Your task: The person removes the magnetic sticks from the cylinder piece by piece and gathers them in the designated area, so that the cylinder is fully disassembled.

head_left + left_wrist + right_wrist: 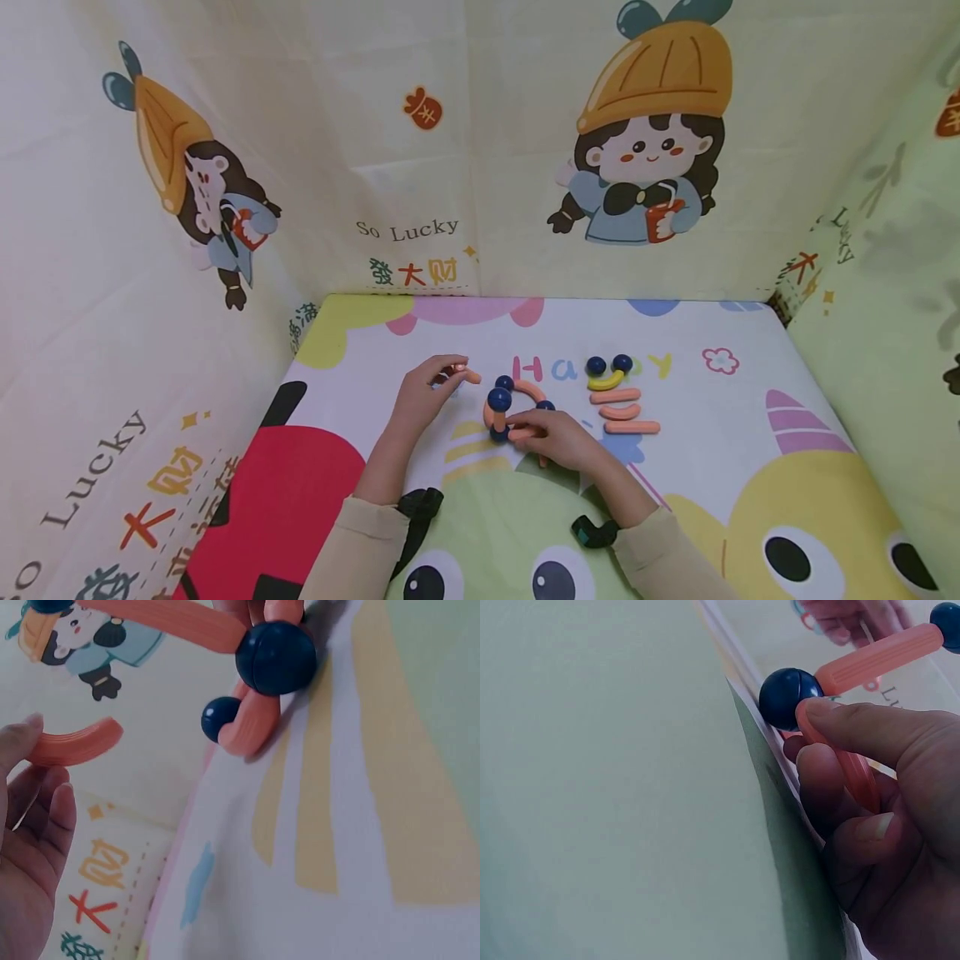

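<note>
My left hand (427, 396) pinches a short curved orange rod (79, 746) between thumb and fingers, held up to the left of a partly built frame. That frame is a ring of curved orange rods (531, 389) joined by dark blue balls (504, 383), lying on the printed tabletop. From its near ball (276, 658) a straight orange rod (881, 656) stands upright, capped by another blue ball (499, 399). My right hand (562, 437) grips an orange rod (859, 780) attached to that same near ball. Its fingers partly hide the ring's right side.
Right of the frame lie two loose blue balls (596, 366), a curved yellow rod (606, 381) and several orange rods (632, 427). Printed cloth walls (517, 167) enclose the table (720, 408) at the back and both sides.
</note>
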`<state>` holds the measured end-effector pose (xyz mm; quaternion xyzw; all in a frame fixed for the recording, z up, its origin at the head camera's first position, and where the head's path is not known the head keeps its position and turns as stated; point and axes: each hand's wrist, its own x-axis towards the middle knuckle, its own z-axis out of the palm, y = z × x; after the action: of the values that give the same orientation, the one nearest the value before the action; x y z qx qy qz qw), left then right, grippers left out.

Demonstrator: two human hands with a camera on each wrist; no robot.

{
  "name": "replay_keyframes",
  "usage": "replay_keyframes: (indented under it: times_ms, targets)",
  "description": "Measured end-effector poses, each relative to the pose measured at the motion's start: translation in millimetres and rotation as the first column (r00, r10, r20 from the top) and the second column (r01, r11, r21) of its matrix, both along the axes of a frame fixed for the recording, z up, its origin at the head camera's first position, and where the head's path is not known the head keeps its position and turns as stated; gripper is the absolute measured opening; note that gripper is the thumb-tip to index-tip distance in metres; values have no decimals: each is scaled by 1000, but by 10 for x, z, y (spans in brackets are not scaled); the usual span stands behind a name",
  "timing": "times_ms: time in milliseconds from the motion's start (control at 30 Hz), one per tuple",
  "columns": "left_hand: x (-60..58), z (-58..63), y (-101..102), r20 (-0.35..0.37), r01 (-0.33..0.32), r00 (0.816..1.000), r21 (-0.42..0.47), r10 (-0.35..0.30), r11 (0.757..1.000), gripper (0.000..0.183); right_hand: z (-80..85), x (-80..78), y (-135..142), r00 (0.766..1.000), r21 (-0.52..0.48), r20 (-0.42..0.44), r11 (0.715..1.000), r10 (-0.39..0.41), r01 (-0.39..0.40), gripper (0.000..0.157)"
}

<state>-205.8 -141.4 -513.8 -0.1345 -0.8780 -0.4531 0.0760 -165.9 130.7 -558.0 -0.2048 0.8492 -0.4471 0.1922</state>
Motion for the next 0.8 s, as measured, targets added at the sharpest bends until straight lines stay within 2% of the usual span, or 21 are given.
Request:
replay_keyframes:
  times_ms: [67, 133, 300, 467, 600, 800]
  targets:
    - [-15, -38, -33, 68, -71, 995, 55, 67, 996, 39, -1, 1, 5, 1000, 10, -30, 1000, -1, 1, 36]
    - [-41, -72, -66, 144, -134, 982, 91, 120, 987, 42, -4, -1, 7, 999, 28, -48, 1000, -2, 4, 36]
    - [-141, -175, -150, 276, -238, 942, 145, 192, 960, 43, -14, -13, 11, 999, 25, -44, 1000, 12, -11, 36]
    - [-262, -268, -225, 365, -302, 900, 129, 238, 944, 39, -22, -21, 19, 999, 13, -39, 1000, 16, -16, 36]
    - [-337, -299, -273, 421, -345, 868, 126, 265, 930, 36, -19, -23, 18, 999, 5, -32, 1000, 14, -14, 35]
    - [-442, -301, -307, 467, -366, 841, 120, 272, 923, 32, -26, -18, 18, 999, 1, -34, 1000, 17, -17, 36]
